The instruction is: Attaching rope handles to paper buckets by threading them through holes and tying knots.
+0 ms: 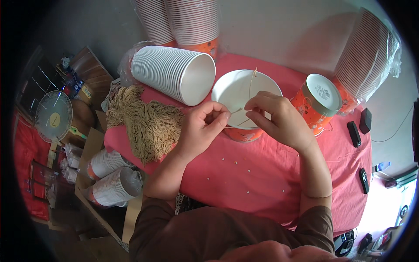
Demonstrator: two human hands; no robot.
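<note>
A large paper bucket [248, 136], white inside and orange outside, stands in front of me on the table. Tan cord [250, 85] is tied through its far rim and hangs down inside. My left hand [204, 124] is closed in a pinch at the near left rim, with a frayed cord end sticking out past its fingertips. Over the right side of the opening, my right hand [279, 117] has thumb and forefinger bent close together, and a bit of cord shows beside the thumb. Left of the bucket lies a heap of cut tan cords [150, 126].
Behind the cords lies a nested stack of white buckets [168, 72]. An upturned orange bucket [312, 105] with cord stands at right, near a tall wrapped stack [364, 56]. Small pale bits dot the red tablecloth [266, 170]. Black objects [354, 134] sit along the right edge. A box [94, 148] is lower left.
</note>
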